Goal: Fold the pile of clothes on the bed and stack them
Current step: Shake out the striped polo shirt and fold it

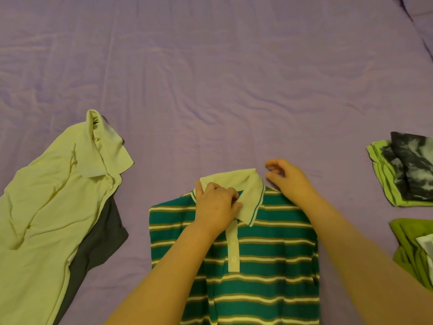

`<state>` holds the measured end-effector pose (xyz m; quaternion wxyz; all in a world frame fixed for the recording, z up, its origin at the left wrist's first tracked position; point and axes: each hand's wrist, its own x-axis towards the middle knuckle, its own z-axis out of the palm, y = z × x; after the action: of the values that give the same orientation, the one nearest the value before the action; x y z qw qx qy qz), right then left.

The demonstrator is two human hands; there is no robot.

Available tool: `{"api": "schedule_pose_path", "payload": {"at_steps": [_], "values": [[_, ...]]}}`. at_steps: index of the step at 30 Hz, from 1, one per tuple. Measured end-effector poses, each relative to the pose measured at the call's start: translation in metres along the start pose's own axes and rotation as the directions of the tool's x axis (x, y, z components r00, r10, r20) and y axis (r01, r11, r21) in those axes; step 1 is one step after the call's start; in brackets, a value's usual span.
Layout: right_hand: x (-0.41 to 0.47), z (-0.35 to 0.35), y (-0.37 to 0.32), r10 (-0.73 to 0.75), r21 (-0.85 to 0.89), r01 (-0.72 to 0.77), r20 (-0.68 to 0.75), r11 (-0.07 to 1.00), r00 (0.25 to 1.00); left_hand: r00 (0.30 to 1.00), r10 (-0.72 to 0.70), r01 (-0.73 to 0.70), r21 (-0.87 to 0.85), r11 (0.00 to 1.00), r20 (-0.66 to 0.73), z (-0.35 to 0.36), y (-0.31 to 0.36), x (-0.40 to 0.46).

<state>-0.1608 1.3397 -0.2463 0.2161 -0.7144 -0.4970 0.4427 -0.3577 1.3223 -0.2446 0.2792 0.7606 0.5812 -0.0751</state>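
Both forearms reach in from the bottom edge over the striped polo shirt [257,254], which lies face up on the purple bed sheet [210,78] right in front of the person, its sides apparently already turned under so the body forms a narrow panel. That central spot likely serves as the folding area. Over the collar [236,181], the left hand [216,207] has its fingers curled onto the left collar flap near the top of the button strip, seemingly pinching it to set it flat. By the right shoulder, the right hand [287,179] hovers with fingers loosely curled and holding nothing, probably ready to smooth that side.

To the left lies an unfolded pale yellow shirt [54,195] spread over a dark grey garment [100,242], most likely the pile waiting its turn. At the right edge sit folded clothes: a black-and-white patterned piece [414,165] on light green ones [384,174], and nearer, an olive green piece [407,240], likely the finished stacks kept within reach.

No brand, label or writing can be read anywhere
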Motion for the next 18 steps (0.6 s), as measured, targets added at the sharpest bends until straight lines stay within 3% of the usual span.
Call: {"api": "schedule_pose_path", "payload": {"at_steps": [3,6,8,11,14,18], "values": [[-0.024,-0.021,0.030,0.066,-0.089,-0.066,-0.011,0.994,0.998,0.998,-0.048,0.050,0.064,0.997,-0.040,0.000,0.011,0.005],[-0.047,-0.027,0.051,0.062,-0.279,-0.021,0.137,0.960,0.989,0.995,-0.054,0.058,0.046,0.997,-0.089,0.001,0.027,0.008],[-0.051,-0.029,0.055,0.081,-0.282,-0.022,0.200,0.959,0.976,0.991,-0.057,0.063,0.042,0.997,-0.123,0.004,0.030,0.006],[-0.049,-0.042,0.056,0.074,-0.281,-0.040,0.113,0.959,0.991,0.974,-0.064,0.047,-0.082,0.996,-0.216,0.006,0.021,-0.003],[-0.049,-0.050,0.056,0.071,-0.396,-0.055,0.024,0.916,0.997,0.977,-0.088,0.046,-0.210,0.977,-0.196,0.004,0.004,-0.015],[-0.063,-0.038,0.054,0.017,-0.507,-0.046,-0.061,0.861,0.998,0.968,-0.105,0.081,-0.110,0.991,-0.230,-0.001,-0.021,-0.032]]}}
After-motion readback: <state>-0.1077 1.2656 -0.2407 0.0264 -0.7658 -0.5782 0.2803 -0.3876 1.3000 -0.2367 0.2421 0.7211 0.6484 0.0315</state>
